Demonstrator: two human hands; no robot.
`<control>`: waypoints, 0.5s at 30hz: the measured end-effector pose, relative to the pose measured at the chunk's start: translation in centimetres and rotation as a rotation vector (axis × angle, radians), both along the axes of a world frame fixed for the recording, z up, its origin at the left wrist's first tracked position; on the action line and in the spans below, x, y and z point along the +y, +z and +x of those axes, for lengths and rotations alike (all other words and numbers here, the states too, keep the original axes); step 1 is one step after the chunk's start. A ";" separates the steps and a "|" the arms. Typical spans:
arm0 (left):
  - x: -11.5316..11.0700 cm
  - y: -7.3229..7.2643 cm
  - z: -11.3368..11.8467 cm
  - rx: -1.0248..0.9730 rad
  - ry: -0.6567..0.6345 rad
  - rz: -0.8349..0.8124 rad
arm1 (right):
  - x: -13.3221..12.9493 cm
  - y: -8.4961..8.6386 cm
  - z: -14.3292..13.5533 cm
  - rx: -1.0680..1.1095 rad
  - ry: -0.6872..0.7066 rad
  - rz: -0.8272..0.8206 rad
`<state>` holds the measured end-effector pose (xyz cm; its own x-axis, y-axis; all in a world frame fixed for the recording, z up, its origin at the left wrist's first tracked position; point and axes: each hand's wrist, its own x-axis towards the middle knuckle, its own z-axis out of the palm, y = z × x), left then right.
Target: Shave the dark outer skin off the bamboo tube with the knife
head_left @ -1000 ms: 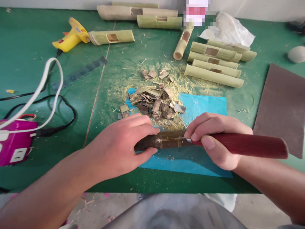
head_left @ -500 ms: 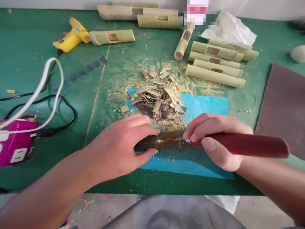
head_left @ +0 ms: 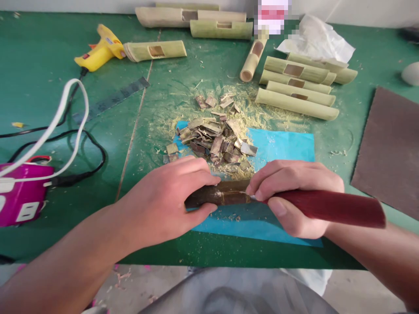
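Note:
A dark brown bamboo tube [head_left: 233, 192] lies across a blue sheet [head_left: 281, 144] near the table's front edge, with scored lines on its upper face. My left hand [head_left: 176, 192] is closed around the tube's left end, thumb on the near side and fingers on the far side. In my right hand [head_left: 297, 196] is a carving knife [head_left: 334, 207] with a long dark red wooden handle. Its metal tip meets the scored marks on the tube and is partly hidden by my fingers. Just beyond the tube, cut bamboo chips [head_left: 216, 139] lie heaped among pale shavings.
Notched green bamboo tubes [head_left: 294, 87] lie stacked at the right. A yellow glue gun [head_left: 101, 48] rests at the back left beside another notched tube [head_left: 170, 51]. Black and white cables run near a magenta power strip [head_left: 26, 192]. A brown sheet [head_left: 389, 148] lies at right.
The knife and my right hand have shifted slightly left along the tube, and the handle's end has swung down toward me. My left hand keeps its hold on the tube.

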<state>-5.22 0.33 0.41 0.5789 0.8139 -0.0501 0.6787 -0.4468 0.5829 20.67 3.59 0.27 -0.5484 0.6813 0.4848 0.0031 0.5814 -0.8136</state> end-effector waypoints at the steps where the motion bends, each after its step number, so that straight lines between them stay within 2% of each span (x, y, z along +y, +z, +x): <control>1: 0.0 0.0 0.0 -0.003 0.000 -0.003 | 0.0 0.0 -0.1 -0.004 -0.010 0.004; 9: 0.2 0.4 0.0 -0.034 -0.011 -0.008 | -0.3 0.8 0.5 -0.074 -0.090 -0.002; 15: -0.1 -0.1 0.0 -0.050 -0.004 0.019 | 0.0 0.0 0.5 0.113 -0.110 -0.035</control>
